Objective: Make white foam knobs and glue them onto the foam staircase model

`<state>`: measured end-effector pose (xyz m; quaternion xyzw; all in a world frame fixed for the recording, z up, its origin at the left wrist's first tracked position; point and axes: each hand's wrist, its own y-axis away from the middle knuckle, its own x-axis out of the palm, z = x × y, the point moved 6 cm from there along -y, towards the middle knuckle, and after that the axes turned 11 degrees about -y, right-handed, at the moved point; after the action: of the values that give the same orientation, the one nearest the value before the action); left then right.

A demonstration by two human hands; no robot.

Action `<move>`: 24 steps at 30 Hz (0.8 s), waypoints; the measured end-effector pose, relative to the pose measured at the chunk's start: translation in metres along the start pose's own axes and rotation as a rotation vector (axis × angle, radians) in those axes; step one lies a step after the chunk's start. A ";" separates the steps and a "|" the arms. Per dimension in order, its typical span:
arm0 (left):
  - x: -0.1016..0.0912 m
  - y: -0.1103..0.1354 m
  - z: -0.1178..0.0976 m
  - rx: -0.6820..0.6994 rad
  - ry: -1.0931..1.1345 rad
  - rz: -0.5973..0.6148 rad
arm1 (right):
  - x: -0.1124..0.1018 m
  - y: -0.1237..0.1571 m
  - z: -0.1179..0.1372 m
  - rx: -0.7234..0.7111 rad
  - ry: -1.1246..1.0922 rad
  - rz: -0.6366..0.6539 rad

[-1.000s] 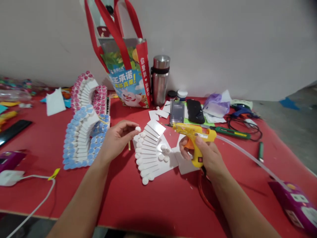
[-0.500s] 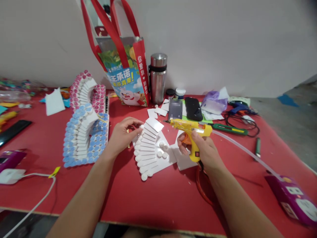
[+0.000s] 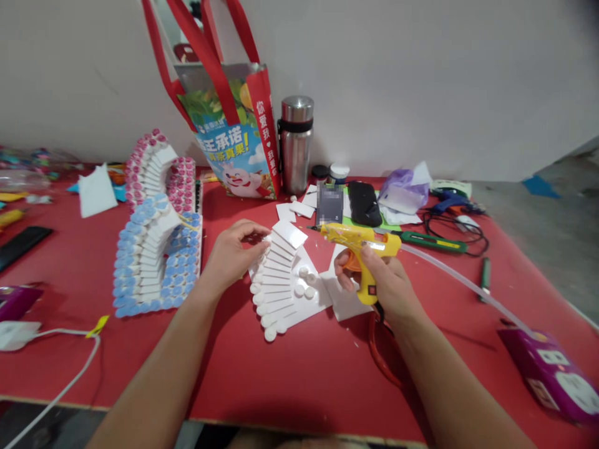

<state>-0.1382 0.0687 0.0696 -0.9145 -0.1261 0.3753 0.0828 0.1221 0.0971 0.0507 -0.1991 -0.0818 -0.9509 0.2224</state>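
The right hand (image 3: 381, 269) is wrapped around the handle of a yellow glue gun (image 3: 360, 236), whose long axis runs left to right, nozzle pointing left. The left hand (image 3: 234, 257) has thumb and fingers drawn together at the far left edge of a white fan-shaped piece (image 3: 277, 282); whether they pinch anything cannot be determined. This piece lies on the red table (image 3: 299, 386), long axis running near to far.

We've got a red counter (image 3: 290, 390) up by a plain greyish wall (image 3: 421, 81), grey floor (image 3: 564, 231) showing over on the right.
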 end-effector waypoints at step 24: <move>0.003 0.011 -0.006 0.040 -0.073 -0.107 | -0.099 0.044 0.030 -0.056 0.437 -0.569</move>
<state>-0.1297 0.0585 0.0691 -0.8903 -0.1703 0.4060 0.1163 0.2343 0.1038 0.0396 0.0338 -0.0580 -0.9968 -0.0443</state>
